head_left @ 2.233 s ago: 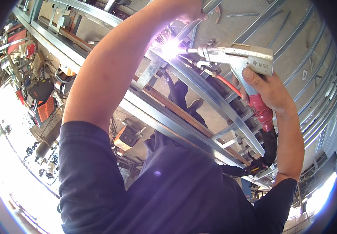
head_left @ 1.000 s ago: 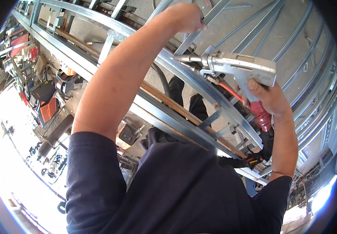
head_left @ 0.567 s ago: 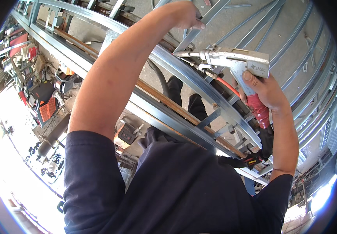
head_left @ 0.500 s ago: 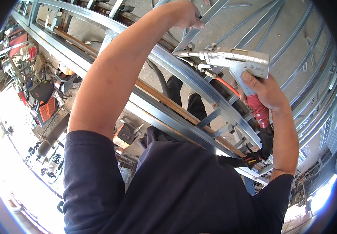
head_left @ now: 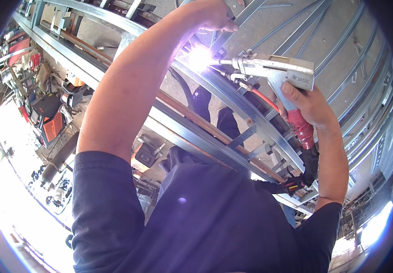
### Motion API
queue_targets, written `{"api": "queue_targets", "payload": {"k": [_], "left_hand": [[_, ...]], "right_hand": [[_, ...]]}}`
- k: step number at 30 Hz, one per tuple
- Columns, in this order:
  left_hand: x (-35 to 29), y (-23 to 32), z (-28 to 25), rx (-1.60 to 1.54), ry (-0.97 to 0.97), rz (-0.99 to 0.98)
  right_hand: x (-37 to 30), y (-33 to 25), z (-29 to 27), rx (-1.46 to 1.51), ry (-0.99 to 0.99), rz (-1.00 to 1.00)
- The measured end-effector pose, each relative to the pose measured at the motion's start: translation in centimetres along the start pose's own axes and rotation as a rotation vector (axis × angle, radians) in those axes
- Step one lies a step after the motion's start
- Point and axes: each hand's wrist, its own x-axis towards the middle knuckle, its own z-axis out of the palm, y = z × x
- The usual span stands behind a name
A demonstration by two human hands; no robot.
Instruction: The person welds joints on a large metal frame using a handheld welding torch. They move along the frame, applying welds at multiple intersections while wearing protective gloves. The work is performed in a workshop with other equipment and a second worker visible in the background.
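My right hand (head_left: 303,102) is wrapped around the red-taped grip of a handheld welding gun (head_left: 274,70), silver-grey with a pistol shape. From its nozzle, pointing left, a bright white-violet welding arc (head_left: 199,57) glares at a steel joint. Glare hides the joint itself. At the top, my left hand (head_left: 217,17) is closed on a slanting galvanized steel tube (head_left: 242,25); part of its fingers is out of sight. This tube's lower end comes down close to the arc, by a long galvanized rail (head_left: 237,100) running diagonally below both hands.
More long steel rails (head_left: 183,132) cross in front of my body. Curved steel lengths (head_left: 342,41) lie on the floor at right. An orange-and-black machine (head_left: 53,127) stands among clutter at left. A red hose (head_left: 265,100) runs by the gun, and a boxy device (head_left: 145,154) sits below the rails.
A bright arc has lit at the gun's nozzle, throwing violet light over my left forearm and shirt. Both hands and the gun keep nearly the same place.
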Motion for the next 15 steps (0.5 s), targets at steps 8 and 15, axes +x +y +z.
{"api": "queue_targets", "payload": {"k": [8, 15], "left_hand": [[-0.1, 0.0, -0.4, -0.042, -0.036, 0.011], [0.3, -0.2, 0.2, -0.013, 0.004, -0.008]], "right_hand": [[-0.1, 0.8, -0.6, -0.014, 0.009, -0.005], [-0.4, 0.7, -0.6, -0.010, -0.001, -0.001]]}}
